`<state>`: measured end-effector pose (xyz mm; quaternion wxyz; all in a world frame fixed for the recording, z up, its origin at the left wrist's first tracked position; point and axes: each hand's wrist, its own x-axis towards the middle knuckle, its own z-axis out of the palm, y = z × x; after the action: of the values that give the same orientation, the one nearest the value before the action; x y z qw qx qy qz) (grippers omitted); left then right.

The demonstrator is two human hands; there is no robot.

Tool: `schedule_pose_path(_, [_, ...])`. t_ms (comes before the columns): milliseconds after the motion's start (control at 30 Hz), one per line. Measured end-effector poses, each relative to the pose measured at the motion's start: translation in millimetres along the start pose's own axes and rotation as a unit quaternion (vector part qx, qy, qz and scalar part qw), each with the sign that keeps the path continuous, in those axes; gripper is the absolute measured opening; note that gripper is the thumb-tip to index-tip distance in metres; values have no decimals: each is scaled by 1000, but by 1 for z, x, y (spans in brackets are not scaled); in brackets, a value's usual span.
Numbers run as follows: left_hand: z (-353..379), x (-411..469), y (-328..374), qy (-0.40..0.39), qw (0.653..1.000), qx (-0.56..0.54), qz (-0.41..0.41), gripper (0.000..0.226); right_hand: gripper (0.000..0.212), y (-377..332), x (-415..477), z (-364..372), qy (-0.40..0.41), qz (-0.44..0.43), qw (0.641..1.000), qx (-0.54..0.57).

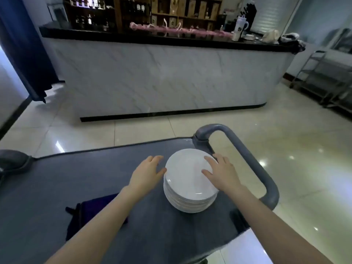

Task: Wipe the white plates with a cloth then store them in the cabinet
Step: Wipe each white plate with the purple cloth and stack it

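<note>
A stack of several white plates [187, 176] stands on the grey top of a service cart [85, 180], near its right end. My left hand [147, 173] is beside the stack's left edge, fingers relaxed and spread, the thumb close to the rim. My right hand [222, 173] lies over the right side of the top plate with its fingers straight. A dark blue cloth [89, 214] lies flat on the cart, partly under my left forearm.
The cart's grey handle [253, 159] loops up just right of the plates. A long marble-fronted counter [162, 77] stands across the tiled floor ahead, with shelves behind it. A metal rack [323, 77] stands at the far right, a dark curtain [24, 48] at the left.
</note>
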<state>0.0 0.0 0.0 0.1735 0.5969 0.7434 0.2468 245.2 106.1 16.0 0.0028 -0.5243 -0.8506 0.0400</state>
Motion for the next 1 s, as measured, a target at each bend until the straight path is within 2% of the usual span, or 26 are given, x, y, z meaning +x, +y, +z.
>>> schedule_pose_path(100, [14, 12, 1, -23, 999, -30, -33, 51, 57, 8, 5, 11, -14, 47, 999, 1])
schedule_pose_path(233, [33, 17, 3, -39, 995, -65, -67, 45, 59, 12, 6, 22, -25, 58, 995, 71])
schedule_pose_path(467, [47, 15, 11, 22, 986, -107, -123, 43, 63, 18, 10, 25, 6, 61, 987, 146])
schedule_pose_path(700, [45, 9, 17, 76, 970, -164, -163, 45, 57, 16, 19, 17, 29, 66, 966, 248])
schedule_pose_path(767, [40, 6, 12, 100, 961, -188, -176, 47, 56, 13, 21, 14, 24, 54, 952, 299])
schedule_pose_path(1000, [0, -12, -18, 156, 939, -225, -211, 46, 67, -32, 32, 7, -30, 2, 868, 495])
